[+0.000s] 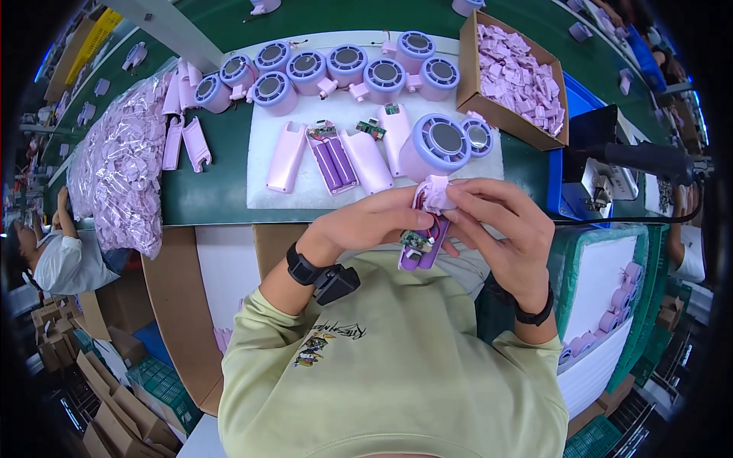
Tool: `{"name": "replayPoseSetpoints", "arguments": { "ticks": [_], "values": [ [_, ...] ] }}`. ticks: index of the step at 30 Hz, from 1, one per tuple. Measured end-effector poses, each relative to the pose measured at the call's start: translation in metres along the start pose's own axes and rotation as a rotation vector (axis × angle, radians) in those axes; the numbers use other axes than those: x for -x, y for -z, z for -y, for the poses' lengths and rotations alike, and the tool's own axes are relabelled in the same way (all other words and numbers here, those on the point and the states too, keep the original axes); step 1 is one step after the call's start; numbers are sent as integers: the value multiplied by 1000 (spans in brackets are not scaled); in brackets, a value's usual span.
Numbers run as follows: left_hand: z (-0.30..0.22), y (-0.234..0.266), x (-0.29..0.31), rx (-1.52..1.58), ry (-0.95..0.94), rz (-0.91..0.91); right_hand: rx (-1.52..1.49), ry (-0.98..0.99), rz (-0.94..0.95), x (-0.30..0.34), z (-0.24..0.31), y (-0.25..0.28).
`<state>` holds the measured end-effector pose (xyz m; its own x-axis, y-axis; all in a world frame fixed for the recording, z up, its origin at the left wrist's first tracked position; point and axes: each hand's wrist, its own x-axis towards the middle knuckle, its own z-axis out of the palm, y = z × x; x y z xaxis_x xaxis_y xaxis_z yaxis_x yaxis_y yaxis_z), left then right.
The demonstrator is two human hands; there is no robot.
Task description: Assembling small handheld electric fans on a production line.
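Observation:
Close to my body, both hands work on one handheld fan assembly. Its round lilac fan head (441,145) points away from me, over the front of the white foam mat. My left hand (366,225) grips the neck from the left, beside red and black wires. My right hand (504,225) has its fingers closed on the pale pink neck piece (435,195). Below hang a small green circuit board (416,242) and a purple battery pack (422,257). Fingers partly hide where the neck meets the pack.
Several fan heads (307,67) stand along the back of the white mat (263,141). Handle shells (287,156) and an open handle with batteries (334,162) lie nearer. A cardboard box (489,113) of small pink parts, a bag of parts (114,153) and a black tool (649,159) flank them.

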<state>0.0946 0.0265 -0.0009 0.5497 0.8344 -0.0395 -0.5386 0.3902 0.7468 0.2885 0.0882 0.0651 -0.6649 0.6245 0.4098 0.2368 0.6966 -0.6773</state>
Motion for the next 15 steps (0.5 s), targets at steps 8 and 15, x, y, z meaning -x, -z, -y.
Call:
{"name": "replayPoseSetpoints", "arguments": {
  "ticks": [8,15],
  "values": [
    [-1,-6,-2,-155,29,-41,116,29,18,4,2,1],
    [-11,-21,4,-361,59,-93,124,32,48,8,8,7]
  ]
}}
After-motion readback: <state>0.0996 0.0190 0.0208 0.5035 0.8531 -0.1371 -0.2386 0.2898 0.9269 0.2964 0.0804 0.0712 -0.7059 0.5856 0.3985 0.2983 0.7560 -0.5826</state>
